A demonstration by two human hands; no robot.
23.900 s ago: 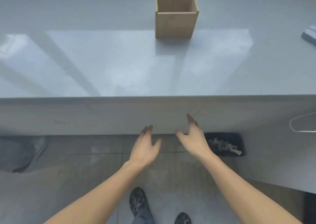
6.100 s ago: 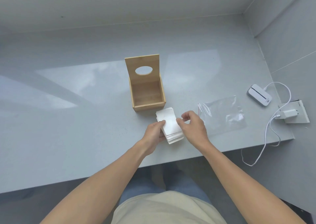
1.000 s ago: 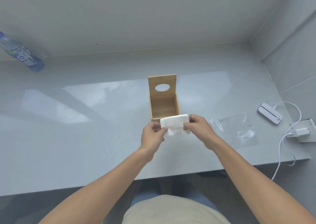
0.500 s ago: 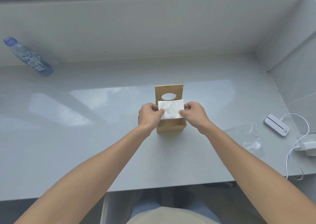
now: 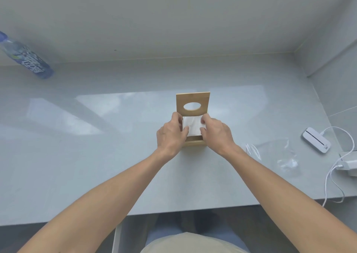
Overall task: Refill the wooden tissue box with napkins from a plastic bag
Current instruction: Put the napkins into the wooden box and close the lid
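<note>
The wooden tissue box (image 5: 194,143) stands mid-counter with its lid (image 5: 192,100), which has an oval hole, swung up at the back. A white stack of napkins (image 5: 192,125) sits in the box's open top. My left hand (image 5: 171,135) grips the stack's left side and my right hand (image 5: 216,132) grips its right side, fingers over the box's rim. The empty clear plastic bag (image 5: 274,152) lies flat on the counter to the right of the box.
A blue-labelled plastic bottle (image 5: 27,59) lies at the far left by the wall. A white device (image 5: 315,142) with a cable and a charger (image 5: 349,163) sit at the right edge. The grey counter (image 5: 96,165) ends in a front edge near me.
Both hands have lowered the napkin stack from above the box's front down into its open top. The stack now sits lower, inside the box walls.
</note>
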